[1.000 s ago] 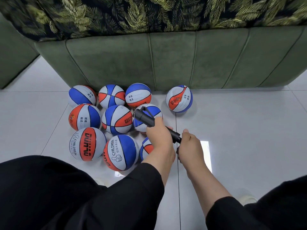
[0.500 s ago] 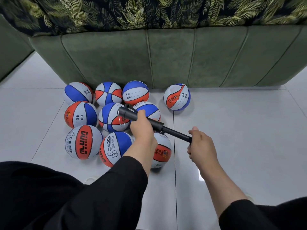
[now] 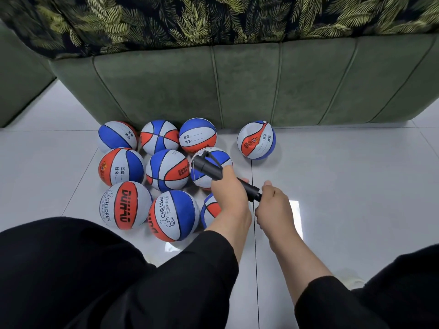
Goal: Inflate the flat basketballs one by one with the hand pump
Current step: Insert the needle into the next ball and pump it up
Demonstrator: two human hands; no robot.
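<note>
The right hand, clenched on the handle, had just driven the plunger back into the hand pump gripped by the left hand, so another stroke was likely delivered, though the needle and its ball were hidden.

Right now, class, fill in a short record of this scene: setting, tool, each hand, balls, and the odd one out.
Setting: pale tiled floor in front of a green sofa
Tool: black hand pump, held slanted above the balls
Left hand: grips the pump barrel
Right hand: grips the pump handle, pushed close to the barrel
Balls: ten red, white and blue basketballs; nine clustered at left
Odd one out: dented ball, apart at the right by the sofa
</note>
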